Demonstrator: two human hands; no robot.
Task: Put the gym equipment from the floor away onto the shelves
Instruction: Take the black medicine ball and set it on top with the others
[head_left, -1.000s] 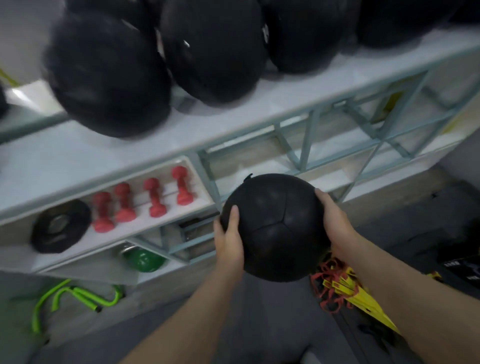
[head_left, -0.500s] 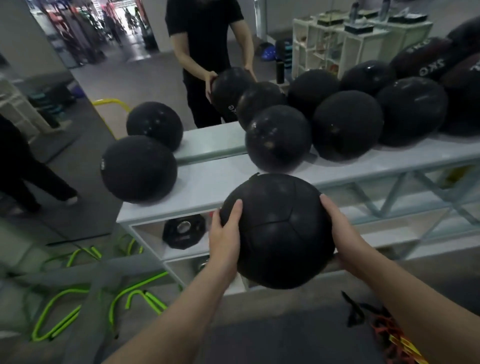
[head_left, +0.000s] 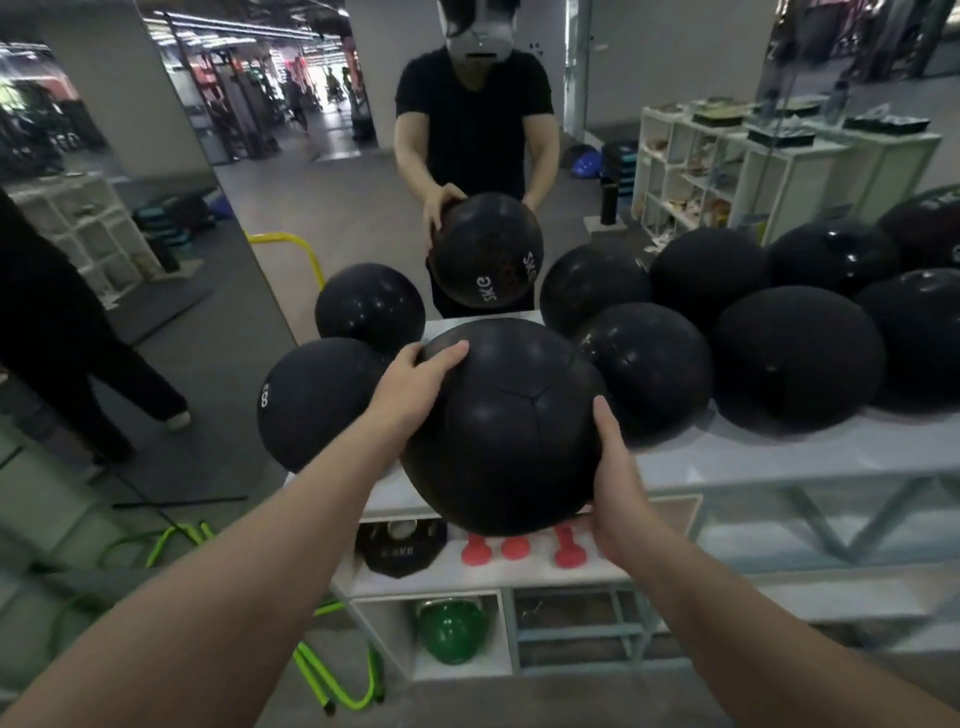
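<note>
I hold a black medicine ball (head_left: 506, 426) in both hands at the front edge of the white top shelf (head_left: 769, 460). My left hand (head_left: 415, 387) grips its upper left side. My right hand (head_left: 613, 488) cups its lower right side. The ball sits in the gap between a black ball (head_left: 317, 402) on its left and another black ball (head_left: 649, 371) on its right. Whether it rests on the shelf I cannot tell. A mirror behind the shelf reflects me holding the ball.
More black balls (head_left: 795, 358) line the top shelf to the right. Below are red dumbbells (head_left: 566, 548), a black weight plate (head_left: 400, 545) and a green kettlebell (head_left: 452, 631). Green hurdles (head_left: 332, 680) lie on the floor at left. A person's legs (head_left: 78, 364) stand far left.
Both hands have lifted the ball up from below the shelves to the level of the top shelf and moved it forward between two balls. My left hand has shifted onto its top.
</note>
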